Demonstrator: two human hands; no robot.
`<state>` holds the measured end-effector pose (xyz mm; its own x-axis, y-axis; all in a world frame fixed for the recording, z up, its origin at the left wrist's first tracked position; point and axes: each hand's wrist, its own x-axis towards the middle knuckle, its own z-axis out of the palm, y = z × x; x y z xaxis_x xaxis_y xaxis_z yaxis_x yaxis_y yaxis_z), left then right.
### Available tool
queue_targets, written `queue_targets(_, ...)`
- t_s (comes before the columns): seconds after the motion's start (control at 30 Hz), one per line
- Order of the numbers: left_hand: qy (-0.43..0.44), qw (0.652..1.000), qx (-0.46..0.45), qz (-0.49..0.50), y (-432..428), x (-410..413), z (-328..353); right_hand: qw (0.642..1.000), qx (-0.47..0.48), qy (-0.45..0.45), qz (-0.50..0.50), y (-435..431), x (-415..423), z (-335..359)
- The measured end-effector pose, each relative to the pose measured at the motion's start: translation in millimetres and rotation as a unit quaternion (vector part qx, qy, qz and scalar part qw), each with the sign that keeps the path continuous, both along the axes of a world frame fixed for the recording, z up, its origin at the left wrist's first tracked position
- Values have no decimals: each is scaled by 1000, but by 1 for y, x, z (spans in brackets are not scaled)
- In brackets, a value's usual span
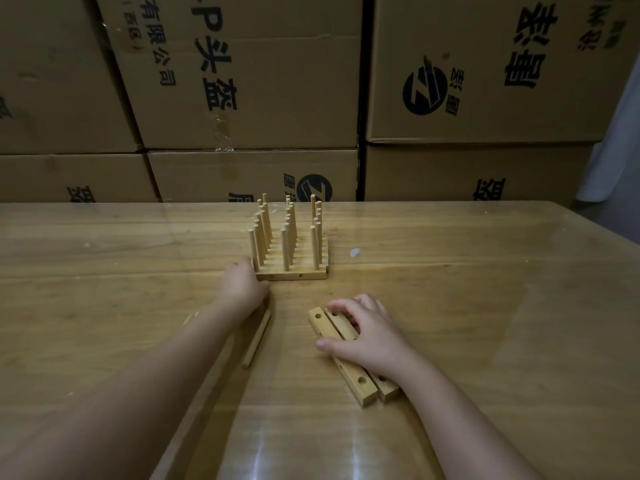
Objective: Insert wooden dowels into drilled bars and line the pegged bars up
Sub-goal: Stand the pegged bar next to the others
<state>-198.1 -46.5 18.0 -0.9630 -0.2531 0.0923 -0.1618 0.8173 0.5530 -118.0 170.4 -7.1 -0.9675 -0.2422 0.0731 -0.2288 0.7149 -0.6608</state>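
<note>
Centrally on bench (467, 271): pegged bars (294, 273) lined up; left hand (242, 284) at their end, grip indiscernible, beside loose dowel (257, 339); right hand (367, 329) spread over two drilled bars (360, 388).

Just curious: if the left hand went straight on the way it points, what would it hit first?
The block of pegged bars; the left hand looks almost at its near left corner.
</note>
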Motion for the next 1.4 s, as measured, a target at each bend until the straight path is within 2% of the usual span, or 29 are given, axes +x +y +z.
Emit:
queue_targets(0.1,85,991,101,-3,12,34,0,1000,9,2,-13,-1,-1,-1)
queue_targets(0.17,145,973,177,-21,27,63,-5,999,3,17,-51,-4,-2,-4)
queue_targets(0.23,173,959,215,-65,42,89,-10,994,-7,40,-101,-6,-3,-5)
queue_targets(0.33,162,942,258,-141,55,110,-12,991,-23,60,-119,-7,-2,-7)
queue_targets(0.4,136,937,270,-176,59,114,-11,990,2,85,-112,-8,-2,-8)
queue_targets(0.47,120,936,275,-181,60,114,-12,987,14,107,-120,-9,-1,-9)
queue_targets(0.53,100,937,284,-180,60,112,-13,984,-22,120,-133,-9,-1,-9)
queue_targets(0.57,98,940,263,-191,60,111,-15,981,-44,130,-135,-9,-1,-9)
queue_targets(0.67,146,944,103,-279,59,110,-21,969,-69,174,-160,-8,-1,-9)
queue_targets(0.73,159,934,15,-319,60,111,-23,957,-32,180,-224,-6,-1,-8)
queue_targets(0.83,153,924,-64,-344,63,111,-24,955,44,120,-269,-2,-1,-10)
queue_targets(0.97,163,928,-80,-325,63,112,-20,965,65,85,-240,1,0,-5)
queue_targets(1.1,156,938,-45,-307,62,110,-19,970,62,61,-228,2,1,-2)
queue_targets(1.2,114,943,51,-307,61,110,-16,961,-46,54,-266,2,3,0)
queue_targets(1.3,60,945,187,-262,57,109,-13,923,-221,47,-311,5,3,9)
queue_targets(1.4,27,912,321,-253,55,107,-10,889,-352,47,-290,0,4,16)
